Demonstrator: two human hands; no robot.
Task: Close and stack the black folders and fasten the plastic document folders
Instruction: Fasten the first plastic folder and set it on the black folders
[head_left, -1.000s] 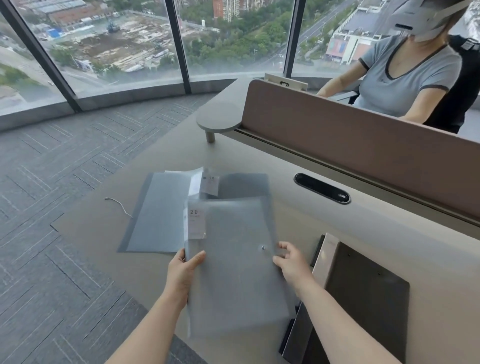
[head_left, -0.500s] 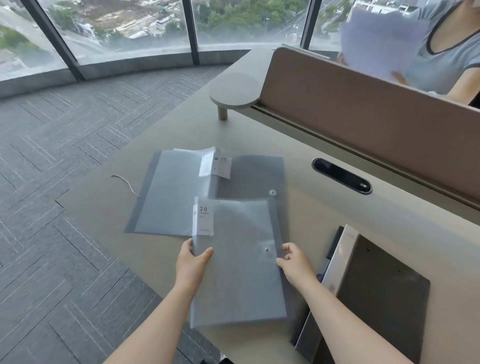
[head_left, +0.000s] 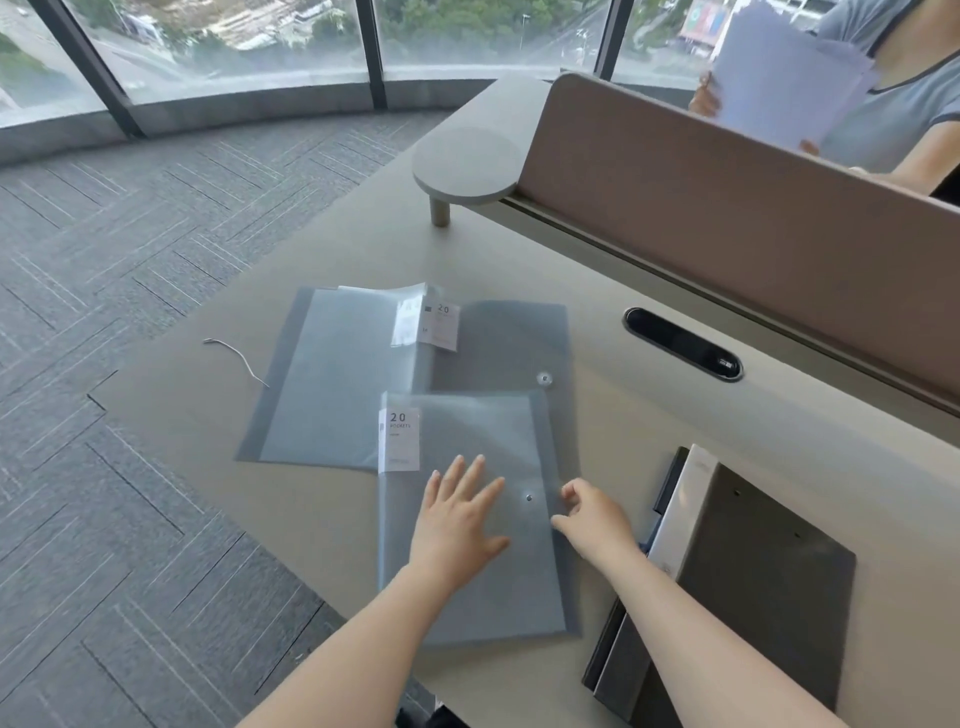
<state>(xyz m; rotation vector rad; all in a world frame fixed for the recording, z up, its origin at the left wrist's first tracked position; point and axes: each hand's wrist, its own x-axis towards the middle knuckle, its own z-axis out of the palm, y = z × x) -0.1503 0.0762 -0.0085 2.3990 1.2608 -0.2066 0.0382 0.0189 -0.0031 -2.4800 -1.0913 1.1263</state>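
Two hands, mine, rest on a closed grey plastic document folder (head_left: 467, 519) lying flat on the bench (head_left: 623, 426) in front of me. My left hand (head_left: 457, 525) is spread wide, its fingers (head_left: 470, 480) flat and splayed on the cover, gripping nothing. My right hand (head_left: 592, 514) sits at the folder's right edge, its fingers (head_left: 569, 493) curled and pinching that edge just right of the small snap button (head_left: 529, 498). A white label (head_left: 399, 439) reading "20 pockets" sits at the folder's upper left corner.

Beyond it, partly tucked under its far end, a second grey plastic folder (head_left: 363, 379) lies open, its flap spread to the right with its own snap (head_left: 544, 378) showing.

Near my right forearm, the black folders (head_left: 753, 582) lie stacked at the bench's right side, touching neither plastic folder.

Left of the open folder, a thin bent wire (head_left: 239, 356) lies on the bench. A brown divider panel (head_left: 727, 218) stands along the far edge, and behind it another person (head_left: 893, 104) holds sheets of paper (head_left: 784, 88).
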